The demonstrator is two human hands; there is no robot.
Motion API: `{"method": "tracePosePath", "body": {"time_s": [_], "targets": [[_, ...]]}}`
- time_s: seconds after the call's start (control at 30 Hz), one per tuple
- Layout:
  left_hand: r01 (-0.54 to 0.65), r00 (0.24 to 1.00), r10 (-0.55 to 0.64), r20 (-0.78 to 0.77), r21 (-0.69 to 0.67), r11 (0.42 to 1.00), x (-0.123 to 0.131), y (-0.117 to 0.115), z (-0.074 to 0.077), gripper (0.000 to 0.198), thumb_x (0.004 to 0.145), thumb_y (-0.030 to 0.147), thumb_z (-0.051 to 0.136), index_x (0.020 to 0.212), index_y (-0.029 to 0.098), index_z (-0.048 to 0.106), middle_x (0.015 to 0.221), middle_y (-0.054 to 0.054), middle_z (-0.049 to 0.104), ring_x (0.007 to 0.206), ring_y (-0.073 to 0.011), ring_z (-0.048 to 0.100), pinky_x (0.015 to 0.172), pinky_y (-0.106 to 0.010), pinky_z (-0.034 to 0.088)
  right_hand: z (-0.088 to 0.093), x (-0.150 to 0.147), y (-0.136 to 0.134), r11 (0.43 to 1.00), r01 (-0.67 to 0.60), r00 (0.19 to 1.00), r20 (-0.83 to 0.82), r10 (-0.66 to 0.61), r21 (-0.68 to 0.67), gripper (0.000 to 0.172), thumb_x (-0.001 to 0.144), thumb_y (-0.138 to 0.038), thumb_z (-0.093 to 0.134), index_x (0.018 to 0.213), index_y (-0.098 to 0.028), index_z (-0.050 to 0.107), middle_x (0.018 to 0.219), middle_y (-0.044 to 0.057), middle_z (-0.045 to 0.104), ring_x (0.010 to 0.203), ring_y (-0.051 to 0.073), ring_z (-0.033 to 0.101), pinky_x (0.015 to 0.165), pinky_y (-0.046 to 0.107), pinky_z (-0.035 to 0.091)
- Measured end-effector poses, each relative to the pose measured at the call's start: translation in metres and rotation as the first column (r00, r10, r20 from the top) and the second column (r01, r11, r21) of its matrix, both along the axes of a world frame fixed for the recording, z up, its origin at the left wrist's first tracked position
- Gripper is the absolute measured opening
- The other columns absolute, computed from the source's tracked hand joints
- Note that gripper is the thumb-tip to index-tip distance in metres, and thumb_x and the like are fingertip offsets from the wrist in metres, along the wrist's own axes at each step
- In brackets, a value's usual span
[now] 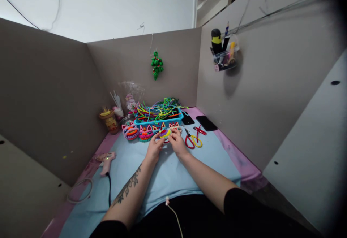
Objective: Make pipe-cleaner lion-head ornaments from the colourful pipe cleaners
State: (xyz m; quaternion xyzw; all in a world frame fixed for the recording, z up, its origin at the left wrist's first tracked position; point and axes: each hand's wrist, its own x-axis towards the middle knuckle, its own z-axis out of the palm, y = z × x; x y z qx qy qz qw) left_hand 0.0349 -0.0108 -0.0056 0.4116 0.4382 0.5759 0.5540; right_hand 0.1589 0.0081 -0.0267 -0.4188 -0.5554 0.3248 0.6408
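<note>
A small purple and yellow fuzzy craft piece (pixel 165 133) is held up between my two hands, above the blue cloth. My left hand (pixel 155 145) grips its left side with bent fingers. At its right edge, the fingers of my right hand (pixel 176 141) are pinched on it. Just behind my hands stand finished-looking fuzzy animal heads, among them a pink and orange one (pixel 130 132) and a pink one with a teal base (pixel 145 133). Scissors with red and yellow handles (pixel 193 141) lie to the right of my right hand.
A blue basket (pixel 159 121) of colourful fuzzy stems stands at the back. Two black phones (pixel 206 123) and red-handled pliers (pixel 200 130) lie right. A pink glue gun (pixel 107 163) and a cup (pixel 110 121) are left. Grey partitions (pixel 173 61) surround the table.
</note>
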Motion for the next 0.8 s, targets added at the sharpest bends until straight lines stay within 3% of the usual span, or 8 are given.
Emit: {"method": "tracePosePath", "body": {"time_s": [0.13,0.4,0.57,0.7,0.8], "targets": [[0.013,0.998,-0.010,-0.064,0.043,0.999,0.001,-0.003,0.002,0.073,0.052,0.032,0.081,0.116,0.015,0.050,0.061,0.002,0.061,0.046,-0.0066,0.048,0.044,-0.017,0.029,-0.006,0.000,0.005,0.999,0.012,0.999,-0.053,-0.014,-0.031,0.022,0.073,-0.033,0.057,0.056,-0.019,0.053,0.111,0.008,0.050,0.106,0.022,0.048,0.093,0.034,0.037],[-0.096,0.988,0.117,-0.098,0.196,0.976,-0.002,-0.002,0.002,0.061,0.055,0.030,0.078,0.107,0.015,0.049,0.061,0.002,0.063,0.058,-0.0116,0.059,0.062,-0.022,0.043,-0.010,-0.001,0.008,0.994,-0.049,0.989,-0.143,0.034,-0.102,0.021,0.067,-0.039,0.064,0.063,-0.019,0.061,0.114,0.008,0.051,0.109,0.023,0.048,0.090,0.034,0.039],[-0.081,0.983,0.116,-0.142,0.229,0.970,-0.001,-0.004,0.002,0.056,0.058,0.029,0.076,0.105,0.016,0.049,0.062,0.000,0.064,0.060,-0.0135,0.061,0.064,-0.024,0.045,-0.011,-0.001,0.008,0.989,-0.096,0.987,-0.137,0.080,-0.114,0.024,0.063,-0.041,0.068,0.059,-0.019,0.060,0.120,0.008,0.051,0.110,0.023,0.049,0.091,0.032,0.038],[-0.055,0.967,0.115,-0.226,0.257,0.965,0.003,-0.007,0.004,0.051,0.060,0.028,0.075,0.102,0.016,0.049,0.062,0.000,0.064,0.057,-0.0138,0.060,0.059,-0.023,0.043,-0.014,-0.004,0.010,0.985,-0.097,0.954,-0.294,0.051,-0.145,0.034,0.058,-0.046,0.071,0.050,-0.018,0.053,0.116,0.009,0.055,0.108,0.026,0.051,0.093,0.036,0.037],[-0.035,0.958,0.112,-0.266,0.279,0.960,0.003,-0.007,0.004,0.050,0.062,0.029,0.073,0.104,0.016,0.049,0.063,-0.001,0.064,0.059,-0.0139,0.059,0.060,-0.024,0.042,-0.017,-0.004,0.012,0.975,-0.166,0.925,-0.365,0.102,-0.150,0.035,0.057,-0.050,0.071,0.052,-0.018,0.056,0.103,0.009,0.063,0.100,0.026,0.056,0.087,0.038,0.041]]}}
